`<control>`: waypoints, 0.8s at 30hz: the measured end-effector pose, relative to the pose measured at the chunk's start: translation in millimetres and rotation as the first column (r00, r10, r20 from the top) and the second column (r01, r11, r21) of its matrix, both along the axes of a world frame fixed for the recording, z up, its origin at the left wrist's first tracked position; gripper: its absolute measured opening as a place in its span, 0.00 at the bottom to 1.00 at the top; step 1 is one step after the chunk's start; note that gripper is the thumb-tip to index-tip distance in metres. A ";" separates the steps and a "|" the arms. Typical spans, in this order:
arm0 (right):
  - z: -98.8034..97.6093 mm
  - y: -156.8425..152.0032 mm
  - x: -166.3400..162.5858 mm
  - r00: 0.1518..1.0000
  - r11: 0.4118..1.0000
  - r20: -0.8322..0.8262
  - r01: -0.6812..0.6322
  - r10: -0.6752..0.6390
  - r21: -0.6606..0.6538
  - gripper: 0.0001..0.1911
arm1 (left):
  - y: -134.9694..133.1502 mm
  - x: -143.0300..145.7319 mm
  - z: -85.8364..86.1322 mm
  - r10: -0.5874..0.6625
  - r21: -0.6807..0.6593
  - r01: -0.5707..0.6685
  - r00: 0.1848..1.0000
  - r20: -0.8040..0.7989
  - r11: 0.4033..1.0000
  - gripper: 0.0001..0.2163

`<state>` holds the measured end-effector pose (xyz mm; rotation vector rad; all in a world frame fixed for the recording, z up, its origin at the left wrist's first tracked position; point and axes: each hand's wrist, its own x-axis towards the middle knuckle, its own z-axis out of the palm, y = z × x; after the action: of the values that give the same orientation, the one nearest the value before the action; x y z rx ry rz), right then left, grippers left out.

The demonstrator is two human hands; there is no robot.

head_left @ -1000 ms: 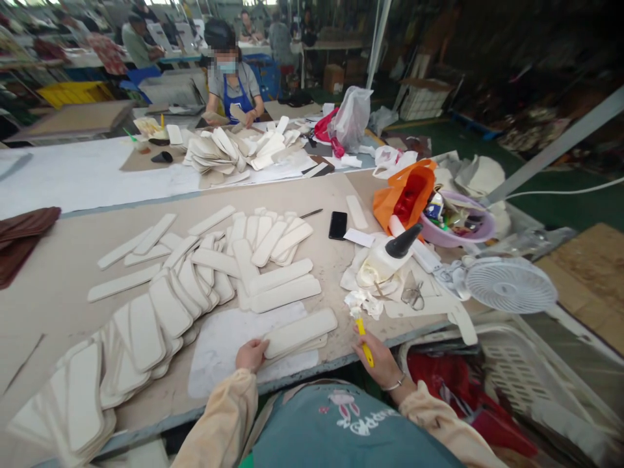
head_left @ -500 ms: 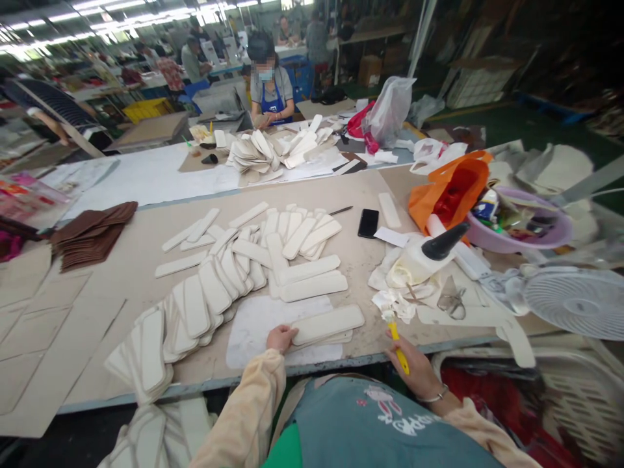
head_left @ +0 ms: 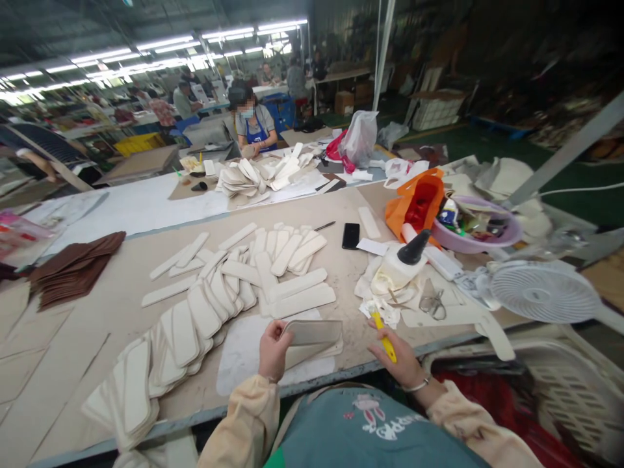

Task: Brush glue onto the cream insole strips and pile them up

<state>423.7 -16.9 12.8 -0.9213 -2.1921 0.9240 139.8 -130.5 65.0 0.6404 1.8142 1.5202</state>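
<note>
My left hand grips one end of a cream padded strip and tilts it up on its long edge over a small stack of like strips. It stands on a white sheet at the table's near edge. My right hand is closed round a yellow-handled brush whose tip points at crumpled white paper. Just beyond lies a glue bottle with a black nozzle.
Rows of cream strips fan across the table to the left. A phone, scissors, an orange bag, a purple bowl and a white fan lie right. Brown pieces are far left. A person works opposite.
My left hand has lifted the top strip from lying flat up onto its edge. My right hand with the brush stays about where it was. The camera has shifted.
</note>
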 end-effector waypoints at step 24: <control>59.8 -6.6 -74.9 0.939 0.932 -0.344 -0.105 -0.022 -0.346 0.15 | 39.1 27.8 110.8 -0.003 0.431 -0.297 0.821 0.571 0.852 0.16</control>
<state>348.8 -23.5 72.7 -0.8009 -1.7815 1.4258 167.6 -91.5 175.8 0.2264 1.0366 2.0610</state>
